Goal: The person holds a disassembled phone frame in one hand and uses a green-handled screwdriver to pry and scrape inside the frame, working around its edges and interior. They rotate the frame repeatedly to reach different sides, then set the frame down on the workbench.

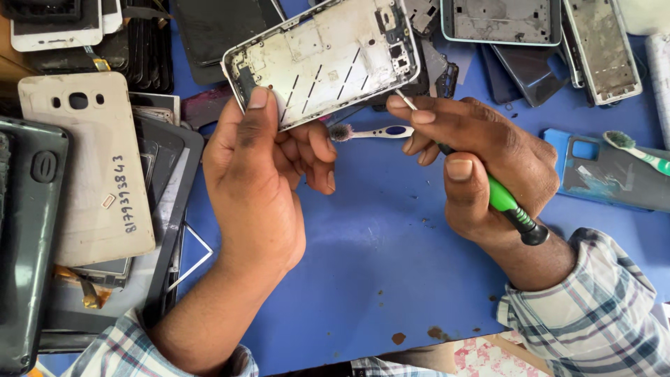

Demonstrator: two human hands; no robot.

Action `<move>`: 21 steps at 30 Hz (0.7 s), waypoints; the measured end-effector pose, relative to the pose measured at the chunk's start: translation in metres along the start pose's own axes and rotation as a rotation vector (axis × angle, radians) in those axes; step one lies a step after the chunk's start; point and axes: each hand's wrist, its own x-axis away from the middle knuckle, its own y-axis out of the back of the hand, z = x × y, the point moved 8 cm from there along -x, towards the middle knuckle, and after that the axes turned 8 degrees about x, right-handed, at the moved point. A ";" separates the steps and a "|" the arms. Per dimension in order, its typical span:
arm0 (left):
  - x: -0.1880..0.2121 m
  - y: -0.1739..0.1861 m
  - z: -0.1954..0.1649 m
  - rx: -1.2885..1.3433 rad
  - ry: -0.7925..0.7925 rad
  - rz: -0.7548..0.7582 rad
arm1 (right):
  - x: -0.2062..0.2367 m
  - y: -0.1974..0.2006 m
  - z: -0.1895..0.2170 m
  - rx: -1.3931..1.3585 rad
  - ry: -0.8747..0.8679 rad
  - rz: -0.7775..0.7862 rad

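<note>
My left hand grips a white metal phone frame, tilted, thumb pressed on its near edge. My right hand holds a green-and-black-handled screwdriver, its tip touching the frame's right near edge. A white-and-blue toothbrush lies on the blue table between my hands.

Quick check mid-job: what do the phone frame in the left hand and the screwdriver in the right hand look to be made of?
Phone frame: looks like metal, a dull silver-white plate with stamped slots and grimy, worn patches; the rim may be plastic or painted, hard to tell. Screwdriver: thin, bright steel-looking shaft, glossy green handle that looks plastic, and a black ridged end cap, probably plastic or rubber.
</note>
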 end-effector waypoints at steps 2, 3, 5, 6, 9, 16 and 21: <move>0.001 -0.001 0.000 -0.016 0.002 0.010 | 0.001 0.000 -0.001 0.000 -0.002 0.002; 0.001 -0.001 0.000 -0.011 -0.001 0.015 | 0.001 0.000 -0.001 -0.001 -0.004 0.003; 0.001 -0.001 -0.001 -0.002 -0.012 0.027 | 0.002 0.000 -0.001 -0.003 -0.010 0.005; 0.001 -0.001 -0.001 -0.004 -0.012 0.025 | 0.002 0.000 -0.001 -0.003 -0.011 0.006; 0.001 0.000 -0.001 -0.007 -0.015 0.021 | 0.001 0.000 -0.001 -0.006 -0.007 0.003; 0.000 0.000 -0.001 -0.012 -0.013 0.012 | 0.001 0.000 -0.001 -0.012 -0.009 0.000; 0.001 -0.001 -0.002 0.003 -0.018 0.030 | 0.000 0.000 -0.002 -0.015 -0.011 -0.004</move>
